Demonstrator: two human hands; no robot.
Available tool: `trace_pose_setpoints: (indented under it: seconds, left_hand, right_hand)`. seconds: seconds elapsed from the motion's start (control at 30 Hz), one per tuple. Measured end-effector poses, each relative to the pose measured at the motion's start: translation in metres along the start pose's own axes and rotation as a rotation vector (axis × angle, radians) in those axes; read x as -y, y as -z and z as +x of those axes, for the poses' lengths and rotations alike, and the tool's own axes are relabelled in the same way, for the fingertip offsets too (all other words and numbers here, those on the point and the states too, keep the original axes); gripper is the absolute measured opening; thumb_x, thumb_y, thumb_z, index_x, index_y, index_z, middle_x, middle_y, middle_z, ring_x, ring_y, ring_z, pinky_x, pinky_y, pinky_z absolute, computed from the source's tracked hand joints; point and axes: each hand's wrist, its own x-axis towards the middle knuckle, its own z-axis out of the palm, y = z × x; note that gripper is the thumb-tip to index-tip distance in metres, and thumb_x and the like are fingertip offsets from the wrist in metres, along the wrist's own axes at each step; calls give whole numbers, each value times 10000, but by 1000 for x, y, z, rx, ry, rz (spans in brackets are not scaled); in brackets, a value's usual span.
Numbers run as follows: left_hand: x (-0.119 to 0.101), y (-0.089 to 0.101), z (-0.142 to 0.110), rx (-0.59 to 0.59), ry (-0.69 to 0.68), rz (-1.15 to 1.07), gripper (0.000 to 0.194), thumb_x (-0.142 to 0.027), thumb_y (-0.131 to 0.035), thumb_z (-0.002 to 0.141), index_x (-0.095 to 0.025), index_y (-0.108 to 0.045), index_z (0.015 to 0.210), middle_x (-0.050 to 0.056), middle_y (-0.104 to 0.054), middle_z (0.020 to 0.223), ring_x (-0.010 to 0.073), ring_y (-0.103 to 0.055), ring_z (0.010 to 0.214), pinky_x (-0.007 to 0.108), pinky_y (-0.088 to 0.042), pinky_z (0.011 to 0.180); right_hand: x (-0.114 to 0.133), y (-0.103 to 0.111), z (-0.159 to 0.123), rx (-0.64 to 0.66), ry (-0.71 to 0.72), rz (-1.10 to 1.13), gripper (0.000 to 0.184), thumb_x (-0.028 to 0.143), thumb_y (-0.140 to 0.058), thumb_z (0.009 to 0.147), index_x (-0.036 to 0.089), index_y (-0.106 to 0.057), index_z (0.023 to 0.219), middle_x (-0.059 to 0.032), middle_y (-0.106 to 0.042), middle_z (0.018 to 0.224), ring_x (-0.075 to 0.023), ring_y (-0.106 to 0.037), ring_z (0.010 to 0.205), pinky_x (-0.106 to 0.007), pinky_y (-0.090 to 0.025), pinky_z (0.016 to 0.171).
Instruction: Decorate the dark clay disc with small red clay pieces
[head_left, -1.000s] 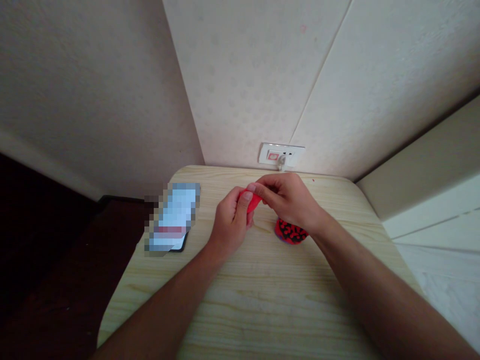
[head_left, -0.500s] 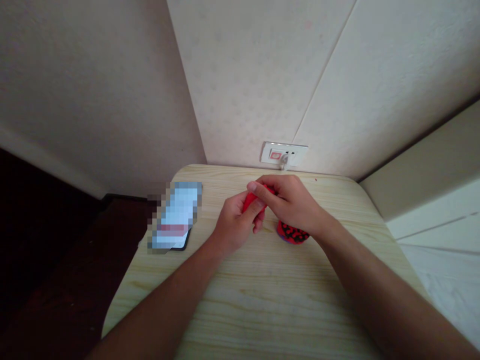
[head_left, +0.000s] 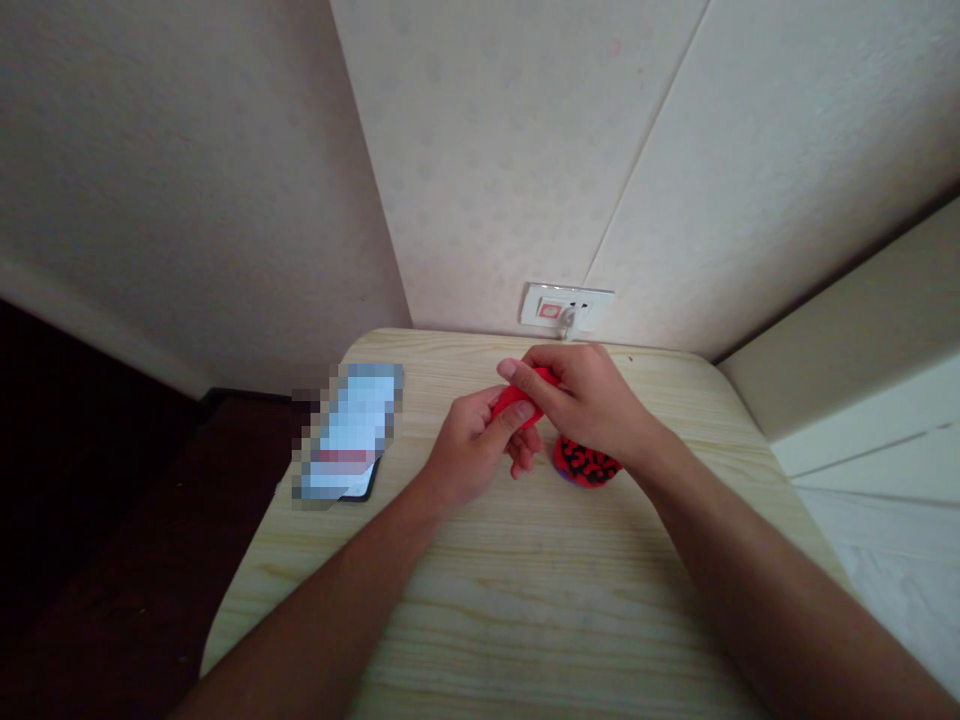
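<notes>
Between the fingers of both hands is a lump of smooth red modelling clay, partly covered by the thumbs and fingers. My left hand is closed on its near left side, thumb pressed on top, the lower fingers curled loosely beneath. From the far right, my right hand pinches the same lump under its thumb. Just below the right hand, on the table, lies a round red disc with a black pattern on top and a bluish-purple edge; my right hand and wrist cover part of it.
A phone with a lit, blurred-out screen lies on the left of the light wooden table. Behind the table's far edge rises a wall with a socket plate and a plug in it. A pale cabinet stands at right.
Both hands keep working the red clay, shifting slightly right. My left thumb has slid along it, and the left lower fingers have loosened. The disc and phone lie where they were.
</notes>
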Motion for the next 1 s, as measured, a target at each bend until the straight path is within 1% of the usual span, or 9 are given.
trace_pose_setpoints:
  seconds: [0.1,0.23,0.37,0.43,0.57,0.7,0.83,0.93,1.0]
  left_hand:
    - [1,0,-1,12,22,-10,364,-474,-784,882,-132,-663,852,26,-720,624,138,-662,475,215,-536,441]
    - [3,0,0,35,45,-36,488,-614,-714,886,-127,-686,914,83,-775,713,192,-739,577,297,-621,573]
    - [4,0,1,0,46,-11,455,-551,-812,824,-113,-702,886,104,-788,717,209,-748,563,292,-610,553]
    - [4,0,1,-43,22,-3,450,-547,-820,816,-116,-705,874,101,-786,706,221,-754,567,295,-608,544]
    - [4,2,3,-142,-29,-7,426,-532,-798,845,-121,-717,923,95,-793,728,247,-777,626,307,-612,550]
    - [9,5,5,-215,-65,-27,381,-486,-791,863,-122,-729,961,101,-811,820,273,-799,754,340,-639,635]
    - [14,8,8,-282,-97,-72,355,-456,-795,861,-135,-729,997,95,-814,956,267,-798,843,377,-645,760]
    - [13,8,8,-296,-88,-122,360,-446,-816,836,-132,-727,989,91,-805,938,272,-793,881,395,-633,812]
    - [9,6,6,-292,-75,-173,311,-398,-822,815,-138,-722,952,76,-798,906,266,-786,892,394,-627,832]
  right_hand:
    - [-2,1,0,-24,45,-16,540,463,-555,1033,167,-543,581,47,-446,493,-85,-368,482,-260,-276,531]
    - [-5,1,-1,-50,59,-66,523,433,-575,1021,177,-512,570,52,-421,481,-86,-344,473,-259,-264,528]
    - [-3,-2,-1,-71,41,-165,519,429,-599,1010,177,-519,563,50,-415,470,-90,-329,468,-269,-256,539]
    - [-1,-2,-2,-80,40,-191,491,421,-621,1001,169,-568,583,41,-452,480,-95,-355,475,-271,-263,546]
    - [2,4,-2,-21,5,-107,293,357,-672,969,145,-734,777,-5,-656,615,-125,-527,543,-259,-336,560]
    - [1,5,-2,18,48,-147,159,255,-669,966,150,-788,970,-51,-766,811,-172,-655,687,-272,-446,667]
    - [3,-3,-5,12,140,-244,238,189,-633,981,135,-771,1167,-139,-772,1082,-256,-717,952,-334,-514,846]
    - [5,-8,-6,14,139,-265,283,156,-579,1006,119,-763,1218,-156,-780,1137,-284,-736,1013,-356,-539,877]
    - [5,-11,-7,25,134,-302,321,167,-556,1020,119,-737,1280,-158,-791,1169,-300,-746,1037,-369,-552,876]
